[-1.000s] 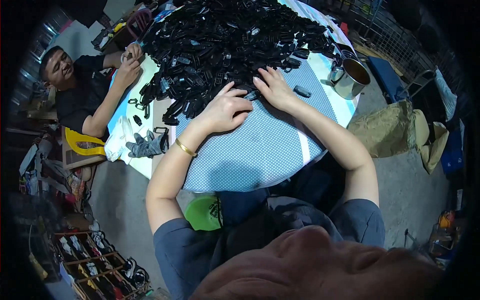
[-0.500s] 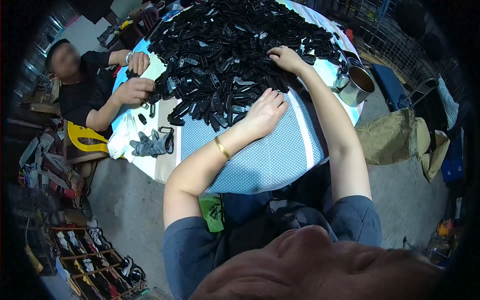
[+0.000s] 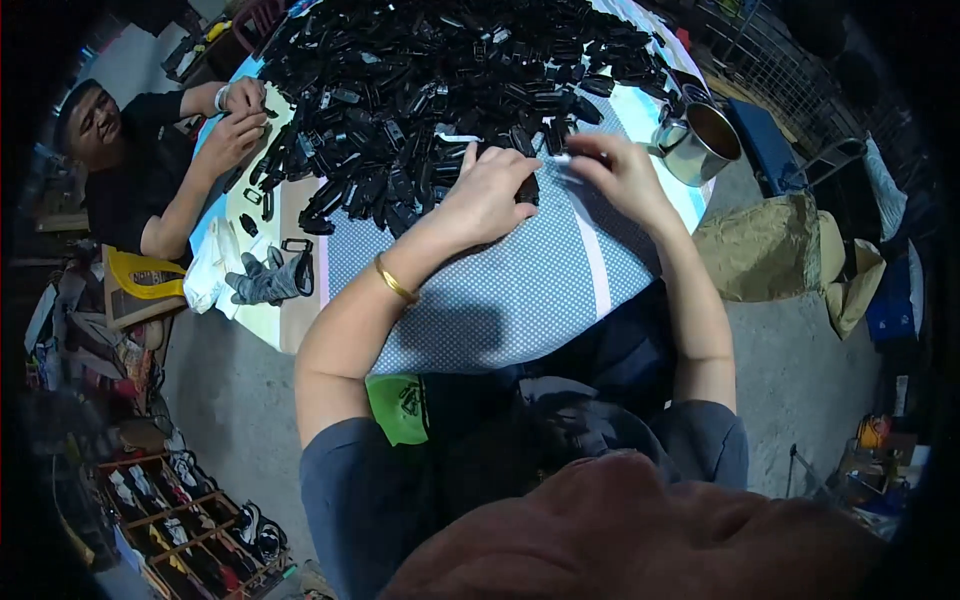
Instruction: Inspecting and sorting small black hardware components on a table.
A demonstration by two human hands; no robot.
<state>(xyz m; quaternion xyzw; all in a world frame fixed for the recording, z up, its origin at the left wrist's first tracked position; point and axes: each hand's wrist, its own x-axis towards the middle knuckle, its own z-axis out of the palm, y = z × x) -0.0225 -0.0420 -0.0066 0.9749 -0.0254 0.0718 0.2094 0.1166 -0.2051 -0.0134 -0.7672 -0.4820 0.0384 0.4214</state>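
A large heap of small black plastic parts (image 3: 400, 110) covers the far part of the round table. At the heap's near edge my left hand (image 3: 485, 195), with a gold bracelet, is bent over a dark part (image 3: 530, 190) that shows between its thumb and fingers. To its right, my right hand (image 3: 622, 175) hovers over the patterned cloth with bent fingers, its fingertips smeared by motion. A small pale bit shows at those fingertips; whether they grip it is unclear. Beneath both hands lies a blue-white dotted cloth (image 3: 470, 300).
A co-worker (image 3: 120, 170) at the left handles small parts with both hands. A grey glove (image 3: 270, 280) and a few loose black pieces lie nearby. A metal mug (image 3: 700, 145) stands at the table's right edge. Beyond it, a brown sack (image 3: 755, 250) rests on the floor.
My right hand has drawn back from the heap toward me, close to my left hand. My left hand's fingers have spread from the thumb around a dark part. The view has shifted slightly.
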